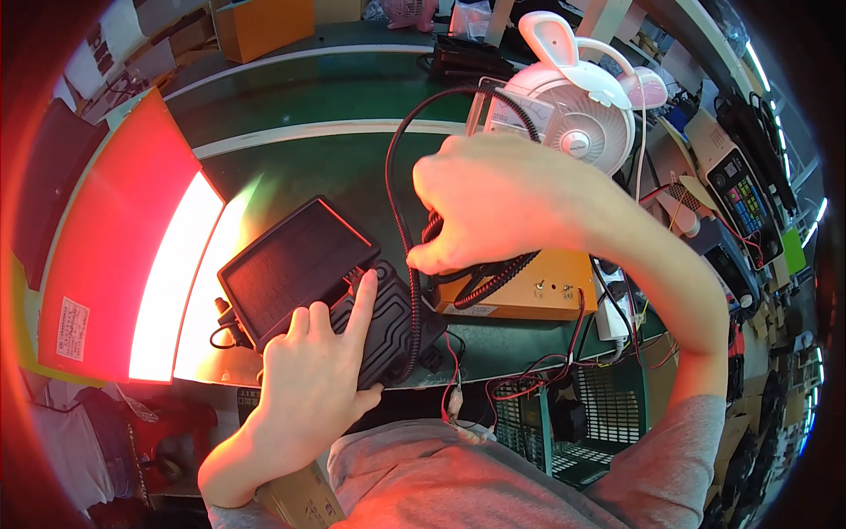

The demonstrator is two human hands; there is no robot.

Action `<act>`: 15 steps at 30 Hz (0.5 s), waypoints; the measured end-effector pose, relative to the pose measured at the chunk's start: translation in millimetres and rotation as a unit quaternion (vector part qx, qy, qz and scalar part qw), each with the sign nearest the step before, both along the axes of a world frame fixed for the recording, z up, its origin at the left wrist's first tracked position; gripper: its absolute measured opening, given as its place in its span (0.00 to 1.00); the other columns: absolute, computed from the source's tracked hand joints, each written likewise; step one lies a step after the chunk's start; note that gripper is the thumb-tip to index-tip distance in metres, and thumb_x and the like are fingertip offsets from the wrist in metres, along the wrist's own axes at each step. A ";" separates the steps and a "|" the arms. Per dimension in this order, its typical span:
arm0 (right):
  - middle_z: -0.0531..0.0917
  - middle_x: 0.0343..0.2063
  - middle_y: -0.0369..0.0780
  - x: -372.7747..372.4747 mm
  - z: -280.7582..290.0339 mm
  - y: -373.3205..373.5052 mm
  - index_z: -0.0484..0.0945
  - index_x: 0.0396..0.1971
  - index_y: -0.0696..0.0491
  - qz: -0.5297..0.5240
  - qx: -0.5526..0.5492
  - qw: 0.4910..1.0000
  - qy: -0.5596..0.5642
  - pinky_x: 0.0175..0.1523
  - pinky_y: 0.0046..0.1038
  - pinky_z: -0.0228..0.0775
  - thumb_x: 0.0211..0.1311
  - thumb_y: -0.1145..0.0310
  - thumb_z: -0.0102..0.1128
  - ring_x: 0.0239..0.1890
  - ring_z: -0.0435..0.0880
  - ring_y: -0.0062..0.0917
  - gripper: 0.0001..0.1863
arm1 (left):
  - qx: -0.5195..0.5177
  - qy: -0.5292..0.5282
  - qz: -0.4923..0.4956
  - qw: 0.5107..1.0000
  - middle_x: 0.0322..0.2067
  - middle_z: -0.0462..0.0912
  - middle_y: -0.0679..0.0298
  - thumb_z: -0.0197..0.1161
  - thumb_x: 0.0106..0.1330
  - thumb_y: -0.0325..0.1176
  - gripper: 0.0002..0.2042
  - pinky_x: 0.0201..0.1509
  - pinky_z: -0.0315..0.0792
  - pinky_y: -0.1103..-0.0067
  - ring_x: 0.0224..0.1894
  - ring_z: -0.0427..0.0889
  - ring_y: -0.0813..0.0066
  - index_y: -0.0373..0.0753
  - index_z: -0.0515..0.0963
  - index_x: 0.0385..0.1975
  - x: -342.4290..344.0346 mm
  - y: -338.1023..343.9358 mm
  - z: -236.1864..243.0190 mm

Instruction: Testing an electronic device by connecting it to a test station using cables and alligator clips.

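Observation:
A black device with a flat dark panel (300, 264) and a ribbed black housing (379, 326) lies tilted on the green bench. On it rests my left hand (308, 366), its index finger stretched out to the gap between panel and housing and its thumb apart near the front edge. My right hand (498, 198) is closed round a loop of black corrugated cable (398, 203), above an orange box (551, 286) with small switches. More coils of this cable hang below the right hand, partly hidden by it. One length runs down over the housing.
At left stands a panel glowing red (115, 238) with a bright white lit strip. A white fan with rabbit ears (577, 141) stands at the back right. Instruments with a display (745, 189) are at far right. Thin red and black wires (529, 379) trail over the front edge above a green crate (608, 414).

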State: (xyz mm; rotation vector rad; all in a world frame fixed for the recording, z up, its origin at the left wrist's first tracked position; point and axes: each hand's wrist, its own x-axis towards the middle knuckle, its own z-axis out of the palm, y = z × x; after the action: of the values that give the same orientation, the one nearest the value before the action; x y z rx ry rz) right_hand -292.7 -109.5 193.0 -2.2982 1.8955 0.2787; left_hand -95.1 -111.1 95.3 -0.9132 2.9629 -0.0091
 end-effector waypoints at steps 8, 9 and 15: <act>0.76 0.14 0.51 13.1 -4.8 -9.6 0.74 0.16 0.65 0.008 0.017 1.000 -0.001 0.30 0.38 0.71 0.45 0.56 0.61 0.20 0.78 0.44 0.23 | 0.006 -0.019 0.010 1.000 0.30 0.67 0.61 0.71 0.40 0.50 0.50 0.27 0.71 0.79 0.36 0.72 0.69 0.42 0.53 0.65 0.9 0.8 1.1; 0.76 0.14 0.50 15.3 -7.5 -12.3 0.74 0.16 0.65 0.013 0.027 1.000 0.002 0.30 0.38 0.71 0.45 0.56 0.62 0.20 0.79 0.44 0.22 | 0.008 -0.022 0.009 1.000 0.30 0.67 0.61 0.71 0.40 0.51 0.50 0.27 0.70 0.80 0.36 0.71 0.69 0.42 0.53 0.65 0.8 0.6 1.1; 0.74 0.11 0.49 21.7 -12.7 -25.9 0.73 0.13 0.64 0.024 0.058 0.997 -0.045 0.27 0.36 0.69 0.46 0.54 0.63 0.19 0.77 0.40 0.24 | 0.013 -0.031 0.013 0.999 0.30 0.67 0.61 0.71 0.41 0.52 0.48 0.29 0.70 0.80 0.36 0.71 0.70 0.42 0.55 0.64 0.5 -0.5 -0.9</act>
State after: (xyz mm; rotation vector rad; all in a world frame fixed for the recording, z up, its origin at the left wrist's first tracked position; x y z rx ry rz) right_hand -271.0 -135.4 180.2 -2.2422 1.7359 0.2783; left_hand -94.6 -111.6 94.4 -0.9298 2.8871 0.0002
